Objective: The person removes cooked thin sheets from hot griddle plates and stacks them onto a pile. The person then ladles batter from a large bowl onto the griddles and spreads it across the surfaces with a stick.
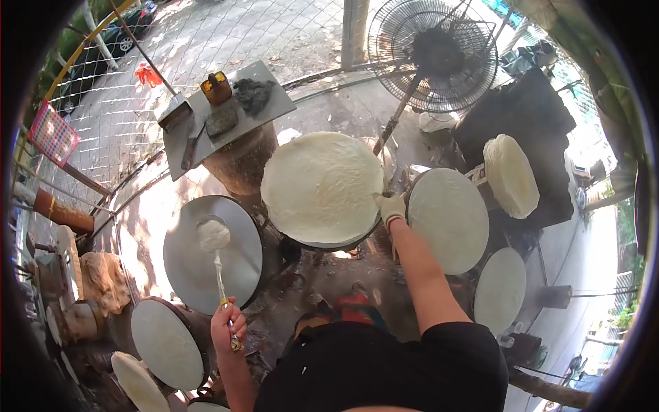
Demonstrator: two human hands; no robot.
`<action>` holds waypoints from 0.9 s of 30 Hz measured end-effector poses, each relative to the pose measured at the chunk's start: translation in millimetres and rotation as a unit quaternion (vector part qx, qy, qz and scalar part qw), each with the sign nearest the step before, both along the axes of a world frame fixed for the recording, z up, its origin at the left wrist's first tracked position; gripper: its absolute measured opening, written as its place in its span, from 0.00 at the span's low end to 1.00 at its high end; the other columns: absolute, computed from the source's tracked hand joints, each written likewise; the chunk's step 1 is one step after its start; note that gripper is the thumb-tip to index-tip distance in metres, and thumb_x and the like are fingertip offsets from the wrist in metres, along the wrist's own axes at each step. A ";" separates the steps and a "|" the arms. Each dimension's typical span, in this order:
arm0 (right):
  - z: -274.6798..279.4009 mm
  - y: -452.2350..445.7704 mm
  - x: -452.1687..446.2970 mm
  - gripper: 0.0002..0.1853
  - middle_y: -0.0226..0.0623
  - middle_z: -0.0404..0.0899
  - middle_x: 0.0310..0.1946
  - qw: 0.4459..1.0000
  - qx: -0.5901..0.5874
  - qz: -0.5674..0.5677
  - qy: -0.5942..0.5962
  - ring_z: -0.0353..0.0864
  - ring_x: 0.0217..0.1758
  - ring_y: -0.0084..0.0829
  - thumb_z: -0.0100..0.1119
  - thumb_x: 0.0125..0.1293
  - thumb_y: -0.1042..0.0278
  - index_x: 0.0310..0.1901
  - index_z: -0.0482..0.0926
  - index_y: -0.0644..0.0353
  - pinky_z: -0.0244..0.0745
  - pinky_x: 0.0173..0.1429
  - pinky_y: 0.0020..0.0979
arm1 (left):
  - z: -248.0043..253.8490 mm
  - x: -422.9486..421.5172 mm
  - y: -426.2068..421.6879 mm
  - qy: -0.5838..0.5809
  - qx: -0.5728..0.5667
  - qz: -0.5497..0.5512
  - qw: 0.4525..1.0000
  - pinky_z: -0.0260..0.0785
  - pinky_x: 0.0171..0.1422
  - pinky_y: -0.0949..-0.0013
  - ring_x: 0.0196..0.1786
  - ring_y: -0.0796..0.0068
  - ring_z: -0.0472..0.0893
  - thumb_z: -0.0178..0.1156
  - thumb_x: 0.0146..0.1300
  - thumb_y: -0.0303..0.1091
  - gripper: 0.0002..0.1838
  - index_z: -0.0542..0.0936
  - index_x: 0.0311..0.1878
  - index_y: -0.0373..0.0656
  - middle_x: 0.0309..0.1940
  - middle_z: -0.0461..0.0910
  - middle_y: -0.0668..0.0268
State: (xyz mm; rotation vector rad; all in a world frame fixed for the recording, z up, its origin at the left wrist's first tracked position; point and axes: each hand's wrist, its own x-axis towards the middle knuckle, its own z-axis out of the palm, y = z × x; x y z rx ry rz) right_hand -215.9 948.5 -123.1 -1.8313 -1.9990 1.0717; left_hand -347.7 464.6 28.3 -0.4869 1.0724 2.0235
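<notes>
At the lower left of the frame, a long-handled ladle (220,275) is gripped by the bare left hand (228,328), the fingers being closed round its handle. The ladle's head, coated with pale batter (214,235), is held over a grey round griddle (182,268) left of centre; whether the metal is touched cannot be told. In the middle of the frame, a large round flatbread (322,185) is spread across a dark-rimmed griddle (322,245). The flatbread's right edge is met by the gloved right hand (391,206); whether the sheet is pinched between its fingers cannot be told. Right of centre, a pale round sheet (449,223) is seen near that hand, and farther right a stack of flatbreads (511,176) is propped at a tilt. At the top, a standing fan (434,55) is placed; at the upper left, tools are laid on a grey board (264,75).
</notes>
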 end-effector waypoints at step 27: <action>365.8 312.0 402.2 0.10 0.34 0.83 0.26 0.937 0.310 0.123 0.102 0.82 0.30 0.30 0.61 0.58 0.65 0.39 0.81 0.61 0.75 0.38 0.32 | -33.4 195.7 226.7 -0.062 0.030 -0.049 0.996 0.60 0.13 0.78 0.15 0.84 0.62 0.46 0.71 0.30 0.11 0.71 0.50 0.33 0.22 0.63 0.70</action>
